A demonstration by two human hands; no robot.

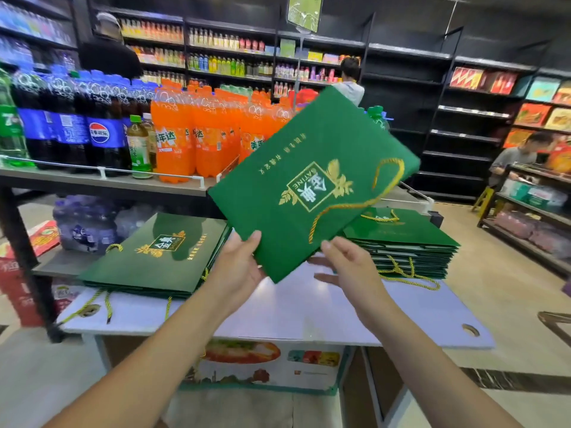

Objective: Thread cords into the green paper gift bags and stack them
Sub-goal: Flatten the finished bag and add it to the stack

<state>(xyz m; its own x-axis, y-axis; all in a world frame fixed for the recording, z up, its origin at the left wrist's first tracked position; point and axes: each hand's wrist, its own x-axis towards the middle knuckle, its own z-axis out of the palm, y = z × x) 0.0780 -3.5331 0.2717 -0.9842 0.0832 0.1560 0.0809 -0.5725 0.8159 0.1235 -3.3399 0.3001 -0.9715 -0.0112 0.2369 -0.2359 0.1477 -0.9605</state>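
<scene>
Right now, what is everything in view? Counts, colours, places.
held bag: one, green, gold print, raised at centre
cord: one, gold, across the held bag's front
board: one, white, under both stacks
left stack of bags: one, green, on board
right stack of bags: one, green, on board
soda bottles: many, orange, shelf behind
cola bottles: several, dark, blue labels, far left
left hand: grips held bag's lower edge
right hand: fingers straight, at held bag's lower edge
</scene>
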